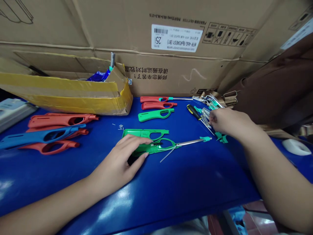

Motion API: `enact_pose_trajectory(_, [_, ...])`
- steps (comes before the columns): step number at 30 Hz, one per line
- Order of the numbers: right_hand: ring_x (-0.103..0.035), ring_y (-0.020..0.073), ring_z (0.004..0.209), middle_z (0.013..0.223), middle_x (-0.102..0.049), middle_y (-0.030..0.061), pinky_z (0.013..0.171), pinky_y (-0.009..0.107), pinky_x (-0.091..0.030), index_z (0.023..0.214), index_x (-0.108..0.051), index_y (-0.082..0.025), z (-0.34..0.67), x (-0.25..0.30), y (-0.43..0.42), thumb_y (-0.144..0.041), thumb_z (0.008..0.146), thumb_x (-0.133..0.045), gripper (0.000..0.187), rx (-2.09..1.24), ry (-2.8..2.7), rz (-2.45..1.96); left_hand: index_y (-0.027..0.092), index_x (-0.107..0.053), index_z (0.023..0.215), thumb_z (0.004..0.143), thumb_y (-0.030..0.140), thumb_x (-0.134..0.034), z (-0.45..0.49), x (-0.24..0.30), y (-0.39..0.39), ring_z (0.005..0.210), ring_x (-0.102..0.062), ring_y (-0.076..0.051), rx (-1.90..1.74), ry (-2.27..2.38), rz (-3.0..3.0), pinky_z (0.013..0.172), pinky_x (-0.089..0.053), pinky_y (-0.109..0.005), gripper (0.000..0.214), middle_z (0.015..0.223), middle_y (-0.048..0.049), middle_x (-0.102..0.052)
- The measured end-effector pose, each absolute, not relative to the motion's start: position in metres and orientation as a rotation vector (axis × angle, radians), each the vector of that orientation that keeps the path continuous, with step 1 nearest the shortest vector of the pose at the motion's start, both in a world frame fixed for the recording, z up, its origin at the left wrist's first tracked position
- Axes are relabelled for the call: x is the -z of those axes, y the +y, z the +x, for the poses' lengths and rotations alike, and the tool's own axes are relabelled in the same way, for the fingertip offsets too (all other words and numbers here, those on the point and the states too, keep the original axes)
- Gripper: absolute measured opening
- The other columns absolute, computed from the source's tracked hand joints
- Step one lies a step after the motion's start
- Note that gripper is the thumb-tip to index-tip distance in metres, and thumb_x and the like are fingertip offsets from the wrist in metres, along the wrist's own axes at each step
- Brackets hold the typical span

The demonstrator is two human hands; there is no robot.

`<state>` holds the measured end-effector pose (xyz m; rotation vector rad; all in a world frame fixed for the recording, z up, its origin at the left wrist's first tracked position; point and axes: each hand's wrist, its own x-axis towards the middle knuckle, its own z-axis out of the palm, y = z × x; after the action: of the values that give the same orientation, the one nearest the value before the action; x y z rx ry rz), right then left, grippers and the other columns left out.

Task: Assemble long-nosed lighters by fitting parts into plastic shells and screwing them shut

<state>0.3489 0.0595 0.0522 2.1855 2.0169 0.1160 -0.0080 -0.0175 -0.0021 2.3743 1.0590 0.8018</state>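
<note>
My left hand (128, 156) grips an opened green lighter casing (153, 149), fingers over its top and thumb along the near edge. From its front end runs a metal tube (189, 142) with a teal tip (204, 139). A thin clear tube (167, 155) sticks out beside the trigger loop. Just behind lies a matching green casing half (158, 133), partly under my fingers. My right hand (226, 122) is at a pile of small clear and teal parts (205, 115), fingertips pinched together. What they hold, if anything, is hidden.
Behind are two red lighter casings (156, 105) and a green casing (155, 115). A black and yellow screwdriver (194, 112) lies near the pile. Red and blue casings (41, 136) sit at left, below a taped cardboard box (97, 98). Large cartons (137, 39) stand behind the blue table (171, 192).
</note>
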Motion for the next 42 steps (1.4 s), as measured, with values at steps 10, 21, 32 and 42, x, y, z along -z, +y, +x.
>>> enact_pose_trajectory(10, [-0.065,0.0255,0.089,0.105,-0.073,0.0047,0.057,0.031,-0.033,0.106,-0.065,-0.027,0.329,-0.054,0.052,-0.023,0.087,-0.053,0.023,-0.083,2.122,2.150,0.025,-0.058,0.128,0.100,0.022,-0.057,-0.007,0.002,-0.016,0.113,-0.062,-0.022,-0.796,1.043,2.379,0.098,-0.053,-0.039,0.028,0.121,-0.0046,-0.070])
enact_pose_trajectory(21, [-0.064,0.0294,0.097,0.112,-0.070,0.0106,0.063,0.035,-0.039,0.125,-0.060,-0.021,0.341,-0.047,0.065,-0.022,0.085,-0.054,0.040,-0.105,2.159,2.243,0.025,-0.058,0.127,0.100,0.022,-0.057,-0.007,0.002,-0.016,0.112,-0.062,-0.021,-0.780,1.039,2.382,0.098,-0.054,-0.038,0.027,0.119,-0.0036,-0.070])
enact_pose_trajectory(32, [-0.066,0.0273,0.087,0.101,-0.072,0.0108,0.062,0.034,-0.040,0.104,-0.070,-0.021,0.347,-0.049,0.070,-0.032,0.085,-0.057,0.025,-0.056,1.973,2.337,0.026,-0.058,0.127,0.101,0.023,-0.057,-0.007,0.002,-0.016,0.113,-0.062,-0.021,-0.776,1.038,2.389,0.098,-0.054,-0.037,0.027,0.119,-0.0030,-0.070])
enact_pose_trajectory(42, [-0.064,0.0255,0.073,0.079,-0.070,0.0102,0.059,0.034,-0.040,0.077,-0.069,-0.020,0.346,-0.044,0.072,-0.030,0.083,-0.058,0.017,0.059,2.004,2.215,0.025,-0.058,0.127,0.100,0.023,-0.057,-0.008,0.000,-0.016,0.112,-0.062,-0.021,-0.783,1.028,2.382,0.096,-0.054,-0.037,0.027,0.119,-0.0035,-0.070])
